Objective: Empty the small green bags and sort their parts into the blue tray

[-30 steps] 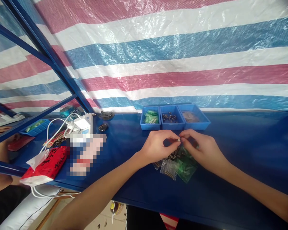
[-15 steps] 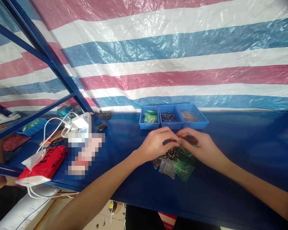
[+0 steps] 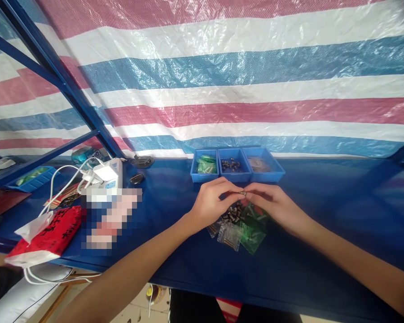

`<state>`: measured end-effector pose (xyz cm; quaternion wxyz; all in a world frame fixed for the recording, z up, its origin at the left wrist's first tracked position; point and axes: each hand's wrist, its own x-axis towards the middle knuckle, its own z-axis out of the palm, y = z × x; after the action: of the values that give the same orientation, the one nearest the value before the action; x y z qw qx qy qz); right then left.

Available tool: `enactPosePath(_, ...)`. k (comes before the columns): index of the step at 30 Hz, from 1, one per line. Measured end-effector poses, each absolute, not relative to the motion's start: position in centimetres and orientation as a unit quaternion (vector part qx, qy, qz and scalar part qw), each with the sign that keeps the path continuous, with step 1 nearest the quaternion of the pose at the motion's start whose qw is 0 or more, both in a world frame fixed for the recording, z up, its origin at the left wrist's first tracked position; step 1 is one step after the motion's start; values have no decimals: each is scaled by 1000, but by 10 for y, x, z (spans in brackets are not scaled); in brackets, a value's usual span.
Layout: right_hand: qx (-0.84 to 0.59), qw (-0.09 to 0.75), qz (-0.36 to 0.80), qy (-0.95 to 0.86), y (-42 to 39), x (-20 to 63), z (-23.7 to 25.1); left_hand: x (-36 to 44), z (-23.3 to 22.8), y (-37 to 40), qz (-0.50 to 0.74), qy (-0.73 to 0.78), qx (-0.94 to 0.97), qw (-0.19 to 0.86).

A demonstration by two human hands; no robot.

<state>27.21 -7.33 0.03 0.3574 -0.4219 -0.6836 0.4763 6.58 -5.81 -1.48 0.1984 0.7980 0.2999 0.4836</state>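
My left hand [image 3: 210, 199] and my right hand [image 3: 274, 204] meet fingertip to fingertip above the table. Between them they pinch a small metal fitting [image 3: 243, 193], too small to make out exactly. Directly below lies a heap of similar small metal fittings [image 3: 234, 212], partly hidden by my fingers. A clear plastic bag [image 3: 229, 236] with thin brass-coloured pieces in it lies in front of the heap. Beside it, under my right hand, is a green-tinted plastic bag [image 3: 253, 235] with pieces inside.
Three blue trays stand behind my hands: one with green bags [image 3: 204, 178], one with metal fittings [image 3: 236, 178], one with clear bags [image 3: 269, 177]. To the left are a white power strip [image 3: 116, 172] with cables, a red tissue pack [image 3: 50, 237] and a blue frame post [image 3: 84, 112].
My right fingers have come together on the small fitting held by my left fingertips, and the hands are slightly closer. The whole view has shifted a little as my head moved.
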Motion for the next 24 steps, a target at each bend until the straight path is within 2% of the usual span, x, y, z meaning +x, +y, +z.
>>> enactPosePath(4,-423,368,512,-651,-75,271,2,64,-20,-56,480,297,812,145)
enactPosePath(9,-442,372,478,-662,-76,272,-1,62,-20,-56,423,292,855,65)
enactPosePath(13,-450,400,331,-727,-64,274,3,57,-13,-55,363,349,862,52)
enactPosePath(18,-459,384,125,-791,-12,270,16,47,-10,-46,335,424,840,52)
enactPosePath(21,-454,386,54,-801,5,270,18,43,-10,-41,287,441,849,34)
enactPosePath(24,-441,389,34,-808,-12,277,11,40,-9,-40,243,432,869,12)
